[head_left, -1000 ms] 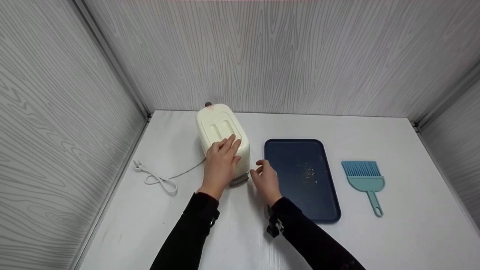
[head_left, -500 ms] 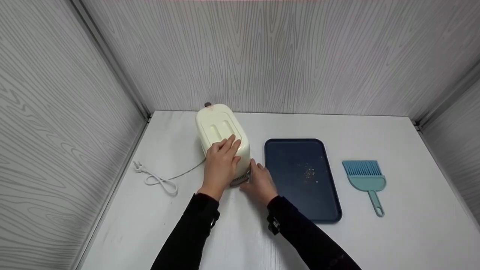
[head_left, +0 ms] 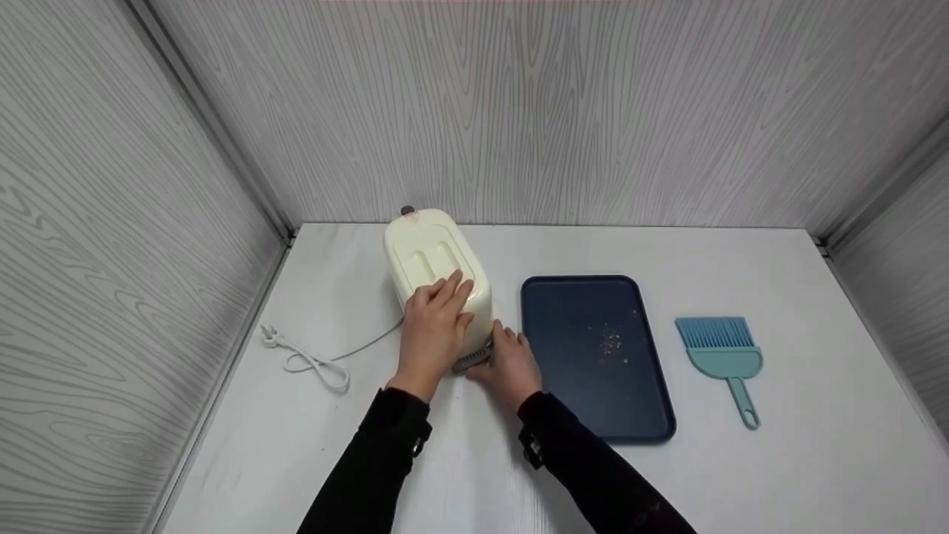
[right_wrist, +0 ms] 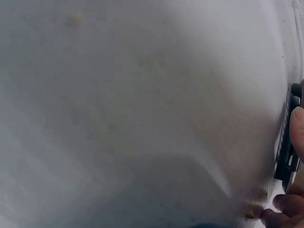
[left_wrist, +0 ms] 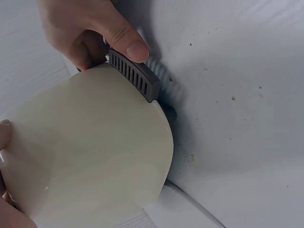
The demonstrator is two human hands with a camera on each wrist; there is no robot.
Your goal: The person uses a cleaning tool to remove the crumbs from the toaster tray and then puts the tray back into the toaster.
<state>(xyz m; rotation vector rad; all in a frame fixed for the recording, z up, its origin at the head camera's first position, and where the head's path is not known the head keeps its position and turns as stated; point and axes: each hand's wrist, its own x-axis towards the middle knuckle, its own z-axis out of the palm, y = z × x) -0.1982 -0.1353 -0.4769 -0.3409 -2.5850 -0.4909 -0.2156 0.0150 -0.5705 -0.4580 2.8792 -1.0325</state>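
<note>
A cream toaster (head_left: 406,245) with two long slots in its top stands left of the table's middle. My left hand (head_left: 430,330) rests on the near part of its top, fingers extended. At its lower near end is a dark grey slatted piece (left_wrist: 134,76). There my right hand (head_left: 513,367) pinches that piece, the thumb (left_wrist: 137,50) on its outer face and the other fingers behind it. In the right wrist view the right fingers (right_wrist: 298,130) show at the right edge, against the dark piece.
A navy tray (head_left: 571,400) with scattered crumbs lies right of the toaster. Farther right is a teal brush nested in a dustpan (head_left: 723,362). On the left lies the toaster's white cord with its plug (head_left: 271,338). Crumbs (left_wrist: 233,99) dot the table beside the toaster.
My right hand has moved in from beside the toaster to its lower near corner and taken hold of the dark slatted piece. The left hand has stayed on top.
</note>
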